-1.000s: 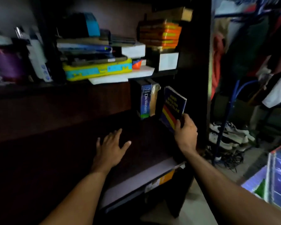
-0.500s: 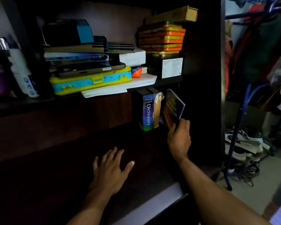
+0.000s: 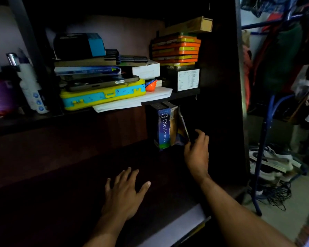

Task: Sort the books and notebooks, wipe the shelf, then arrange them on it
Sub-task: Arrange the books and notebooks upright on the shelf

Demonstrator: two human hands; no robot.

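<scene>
A blue Oxford English Dictionary (image 3: 163, 128) stands upright at the back of the dark lower shelf (image 3: 78, 175), with a worn brown-edged book (image 3: 173, 125) against its right side. A thin blue paperback (image 3: 184, 130) leans next to these, nearly edge-on. My right hand (image 3: 197, 152) grips this paperback at its lower right, thumb on one side and fingers on the other. Flat on the shelf's front part rests my left hand (image 3: 125, 195), fingers spread and holding nothing.
The upper shelf carries a yellow-and-blue case (image 3: 103, 97), stacked books and a tablet, white papers (image 3: 137, 100), orange-yellow tins (image 3: 176, 49) and a white bottle (image 3: 31, 88). Right of the cabinet wall stand a clothes rack (image 3: 264, 139), shoes (image 3: 269, 161) and cables on the floor.
My right hand has pushed the blue paperback back into the shelf and turned it upright beside the two standing books. My left hand has stayed flat on the shelf.
</scene>
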